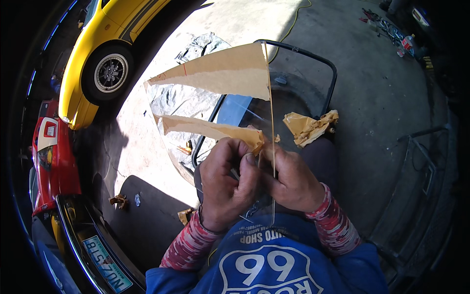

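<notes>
In front of me stands a clear, see-through sheet (181,151), tapering toward the left, its straight edge upright between my hands. A wide band of brown paper (223,68) covers its upper part. Lower down, a narrower strip of brown paper (210,128) runs across it and ends crumpled at my fingers. My left hand (225,179) is closed, thumb and fingers pinching that crumpled end. My right hand (293,179) is closed beside it, fingertips meeting the same end; the sheet's edge crosses over it. The fingertips partly hide each other.
Crumpled brown paper (311,127) lies just right of the sheet. Behind it stands a black tubular frame (333,73). Silvery sheeting (181,103) covers the floor ahead. Yellow (81,83) and red (61,166) cars stand left. Tools and a bottle (408,43) lie far right.
</notes>
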The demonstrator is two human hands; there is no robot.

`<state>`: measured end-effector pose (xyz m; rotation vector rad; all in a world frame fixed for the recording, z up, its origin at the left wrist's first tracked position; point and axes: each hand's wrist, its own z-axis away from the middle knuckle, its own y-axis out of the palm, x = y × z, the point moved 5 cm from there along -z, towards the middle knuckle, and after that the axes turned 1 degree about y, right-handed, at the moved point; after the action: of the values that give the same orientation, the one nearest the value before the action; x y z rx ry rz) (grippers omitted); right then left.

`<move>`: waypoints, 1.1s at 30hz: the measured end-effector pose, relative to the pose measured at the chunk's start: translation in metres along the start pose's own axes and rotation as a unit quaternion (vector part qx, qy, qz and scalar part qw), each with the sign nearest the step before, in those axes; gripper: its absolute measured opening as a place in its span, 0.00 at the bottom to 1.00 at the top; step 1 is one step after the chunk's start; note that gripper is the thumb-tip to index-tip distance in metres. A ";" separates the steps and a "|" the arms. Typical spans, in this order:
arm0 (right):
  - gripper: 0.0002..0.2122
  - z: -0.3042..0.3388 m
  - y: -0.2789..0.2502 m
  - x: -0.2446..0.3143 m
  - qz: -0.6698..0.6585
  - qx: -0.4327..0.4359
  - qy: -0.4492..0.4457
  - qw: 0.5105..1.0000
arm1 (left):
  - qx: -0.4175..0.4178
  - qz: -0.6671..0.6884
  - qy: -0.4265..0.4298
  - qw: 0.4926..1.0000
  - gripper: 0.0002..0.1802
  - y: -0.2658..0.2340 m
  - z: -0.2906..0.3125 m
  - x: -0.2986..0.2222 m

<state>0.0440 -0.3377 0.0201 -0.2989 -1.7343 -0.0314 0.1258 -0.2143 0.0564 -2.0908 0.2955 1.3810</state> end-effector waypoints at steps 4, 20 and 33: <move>0.36 0.000 0.001 0.000 0.010 0.002 -0.001 1.000 | -0.004 0.011 -0.015 1.000 0.06 -0.001 0.000 0.000; 0.28 0.003 -0.002 -0.003 0.003 -0.025 -0.035 0.999 | 0.041 -0.114 0.130 0.984 0.06 -0.001 -0.017 -0.027; 0.24 0.003 0.001 -0.009 -0.016 -0.102 -0.069 0.992 | 0.033 0.055 0.062 0.996 0.09 -0.005 -0.008 0.013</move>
<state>0.0423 -0.3374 0.0106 -0.4319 -1.8771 -0.2164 0.1395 -0.2133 0.0485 -2.1367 0.5066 1.2881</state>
